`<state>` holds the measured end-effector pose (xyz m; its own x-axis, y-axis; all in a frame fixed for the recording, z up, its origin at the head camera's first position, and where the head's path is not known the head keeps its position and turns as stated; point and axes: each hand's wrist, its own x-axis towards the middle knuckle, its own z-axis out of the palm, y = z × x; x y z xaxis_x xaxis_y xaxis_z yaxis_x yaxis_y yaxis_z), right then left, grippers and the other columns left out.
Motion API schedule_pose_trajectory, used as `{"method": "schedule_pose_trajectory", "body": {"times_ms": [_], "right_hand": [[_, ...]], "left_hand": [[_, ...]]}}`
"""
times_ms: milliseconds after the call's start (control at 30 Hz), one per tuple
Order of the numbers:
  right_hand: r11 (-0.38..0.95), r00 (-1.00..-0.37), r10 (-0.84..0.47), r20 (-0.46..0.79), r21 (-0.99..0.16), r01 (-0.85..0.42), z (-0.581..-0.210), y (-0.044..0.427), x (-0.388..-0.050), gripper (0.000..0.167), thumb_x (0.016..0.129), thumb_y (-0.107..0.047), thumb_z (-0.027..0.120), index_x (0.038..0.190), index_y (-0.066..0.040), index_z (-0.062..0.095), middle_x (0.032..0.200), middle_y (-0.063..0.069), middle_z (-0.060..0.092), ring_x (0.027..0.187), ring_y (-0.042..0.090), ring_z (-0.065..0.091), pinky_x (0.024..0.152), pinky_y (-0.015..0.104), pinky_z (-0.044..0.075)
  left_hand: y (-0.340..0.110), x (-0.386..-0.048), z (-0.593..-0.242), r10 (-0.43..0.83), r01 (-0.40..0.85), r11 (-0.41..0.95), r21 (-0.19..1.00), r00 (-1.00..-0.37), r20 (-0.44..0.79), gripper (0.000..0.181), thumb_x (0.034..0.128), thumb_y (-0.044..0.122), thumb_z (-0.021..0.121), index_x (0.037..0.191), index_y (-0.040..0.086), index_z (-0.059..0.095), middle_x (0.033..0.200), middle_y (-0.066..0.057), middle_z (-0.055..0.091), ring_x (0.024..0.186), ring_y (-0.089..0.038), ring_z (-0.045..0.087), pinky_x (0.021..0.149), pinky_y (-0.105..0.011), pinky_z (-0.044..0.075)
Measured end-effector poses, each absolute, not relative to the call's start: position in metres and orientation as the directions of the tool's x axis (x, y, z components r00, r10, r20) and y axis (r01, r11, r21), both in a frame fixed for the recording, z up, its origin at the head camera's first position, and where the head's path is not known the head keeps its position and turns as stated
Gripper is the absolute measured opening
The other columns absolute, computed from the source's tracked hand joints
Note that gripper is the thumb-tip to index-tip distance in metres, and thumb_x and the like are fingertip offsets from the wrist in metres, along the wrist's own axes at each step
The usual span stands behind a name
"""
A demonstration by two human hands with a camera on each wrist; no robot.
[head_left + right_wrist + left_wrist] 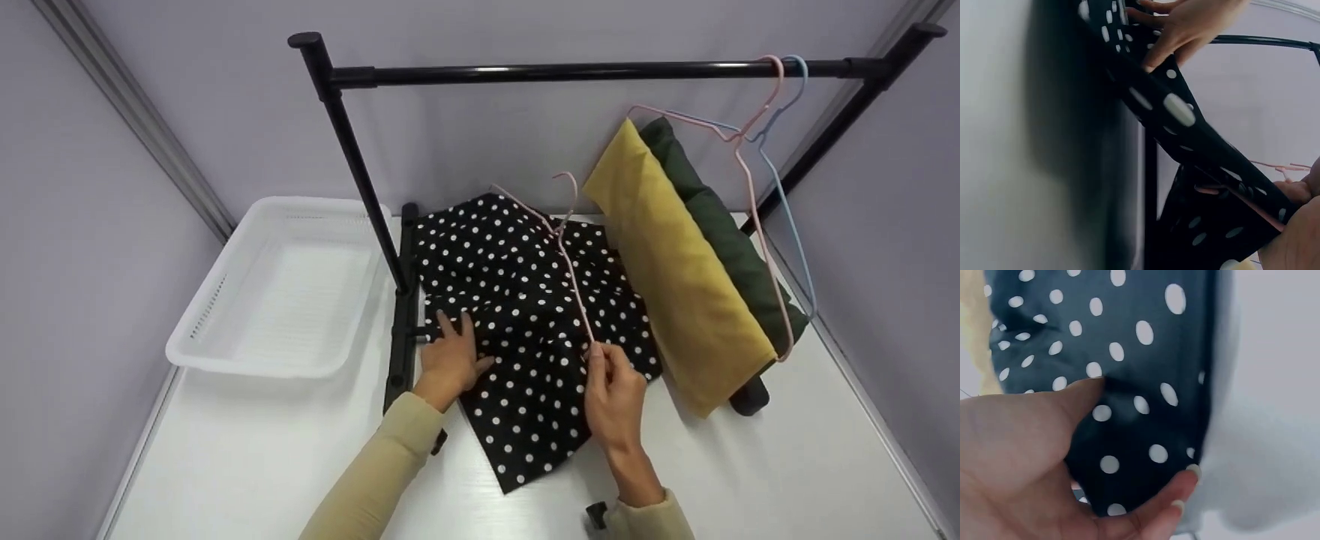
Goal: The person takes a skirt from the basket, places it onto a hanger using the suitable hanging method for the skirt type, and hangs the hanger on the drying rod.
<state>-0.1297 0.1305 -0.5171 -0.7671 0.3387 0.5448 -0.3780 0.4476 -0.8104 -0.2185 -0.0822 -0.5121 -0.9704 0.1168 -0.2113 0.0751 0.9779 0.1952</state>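
A black cloth with white polka dots [517, 382] is spread, creased, under the rack. On it lies a pink hanger [574, 277], its hook toward the back wall. My right hand [616, 394] pinches the near end of the hanger between thumb and fingers. In the right wrist view the pink hanger arm [1264, 214] runs beside the dotted cloth into that hand. My left hand [450, 360] rests at the cloth's left edge with fingers spread. The left wrist view shows its thumb on the dotted fabric [1129, 377] and other fingertips at the edge.
A black garment rack [525, 73] stands over the cloth. From its bar hang a pink hanger [757, 217] with a yellow cloth [667, 277] and a blue hanger [795, 217] with a dark green cloth [724, 232]. A white basket [259, 367] sits on the left.
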Motion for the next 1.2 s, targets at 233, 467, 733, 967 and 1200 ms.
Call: {"method": "schedule_pose_trajectory", "body": {"times_ms": [233,467,733,967,1200], "right_hand": [[0.553,-0.734,0.225,0.641,-0.704,-0.445,-0.484,0.154,-0.121,0.019,0.103,0.0,0.054,0.086,-0.002,0.061,0.06,-0.007,0.041,0.051,0.005,0.037,0.045,0.022,0.03],[0.563,-0.732,0.144,0.666,-0.664,-0.493,-0.452,0.187,-0.109,0.017,0.101,0.003,0.056,0.087,-0.004,0.062,0.061,-0.006,0.043,0.05,0.003,0.038,0.043,0.022,0.03],[0.551,-0.686,0.073,0.724,-0.602,-0.577,-0.431,0.219,-0.102,0.021,0.095,0.016,0.055,0.081,0.001,0.062,0.059,-0.004,0.043,0.049,0.0,0.035,0.042,0.018,0.027],[0.471,-0.687,0.004,0.726,-0.607,-0.639,-0.416,0.24,-0.096,0.022,0.093,0.021,0.053,0.08,0.004,0.06,0.055,-0.004,0.043,0.045,0.002,0.038,0.038,0.016,0.03],[0.371,-0.725,-0.004,0.689,-0.673,-0.641,-0.411,0.258,-0.094,0.024,0.092,0.024,0.049,0.077,0.007,0.055,0.05,-0.003,0.042,0.038,0.004,0.038,0.032,0.017,0.029]], "left_hand": [[-0.081,-0.224,-0.507,0.364,0.224,0.852,0.474,-0.904,-0.226,0.101,0.097,0.057,0.062,0.165,0.01,0.005,0.167,-0.028,0.006,0.13,-0.044,0.054,0.103,-0.052,0.049],[-0.1,-0.244,-0.48,0.665,0.391,0.624,0.677,-0.72,-0.198,0.078,0.101,0.046,0.061,0.162,0.01,0.028,0.164,-0.015,0.033,0.15,-0.032,0.033,0.122,-0.047,0.027],[-0.116,-0.274,-0.441,0.396,0.39,0.623,0.677,-0.905,0.157,0.054,0.1065,0.043,0.052,0.144,0.005,0.054,0.147,-0.015,0.053,0.136,-0.032,0.049,0.114,-0.049,0.039],[-0.129,-0.309,-0.39,0.141,0.367,0.584,0.724,-0.924,0.354,0.065,0.1084,0.042,0.044,0.158,0.002,0.029,0.159,-0.019,0.032,0.149,-0.033,0.029,0.122,-0.047,0.025],[-0.135,-0.328,-0.369,0.2,0.347,0.407,0.845,-0.936,0.288,0.05,0.1065,0.043,0.051,0.141,0.008,0.048,0.131,-0.012,0.057,0.118,-0.024,0.055,0.105,-0.039,0.043]]}}
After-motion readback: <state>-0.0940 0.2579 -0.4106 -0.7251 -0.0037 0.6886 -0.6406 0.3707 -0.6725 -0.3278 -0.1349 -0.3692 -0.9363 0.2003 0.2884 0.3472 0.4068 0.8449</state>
